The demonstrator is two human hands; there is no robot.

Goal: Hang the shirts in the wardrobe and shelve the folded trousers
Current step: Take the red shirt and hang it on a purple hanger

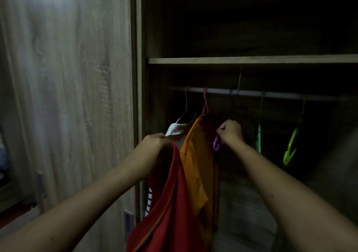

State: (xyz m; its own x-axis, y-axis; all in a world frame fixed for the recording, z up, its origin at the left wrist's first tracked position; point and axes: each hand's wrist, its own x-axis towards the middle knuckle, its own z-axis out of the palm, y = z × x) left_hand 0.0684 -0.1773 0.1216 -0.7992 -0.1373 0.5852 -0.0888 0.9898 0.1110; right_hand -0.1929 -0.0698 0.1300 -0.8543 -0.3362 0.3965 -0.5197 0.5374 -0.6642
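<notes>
Clearly the red shirt [170, 203] is soft, light cloth that sags wherever it is not held: it droops in loose folds from the left hand [155, 143], which is clenched on a bunch of fabric near its top edge, in front of the open wardrobe [139, 96] and below the rail [251, 94]. The right hand [231, 130] is closed around a purple hanger [217, 144], of which only a curved loop shows under the fist; whether the hanger is already inside the shirt I cannot tell. Such a shirt weighs little and will not slip much in bare fingers, but it offers no stiffness, so the sensible places to hold it are the shoulders or collar, with the rigid plastic hanger taken by its neck or hook (that hook is what must reach the rail). As for numbers: one red shirt in hand; two garments already hung at the left end of the rail, an orange shirt [197, 166] on a pink hanger [205, 104] and a white garment [177, 129] on a thin wire hanger [186, 106]; a striped piece of cloth [148, 203] shows low beside them, possibly part of the white one. Two green hangers [289, 151] hang bare further right, and a dark one between is too dim to count surely. One shelf [251, 60] runs above the rail. No folded trousers are in view.
</notes>
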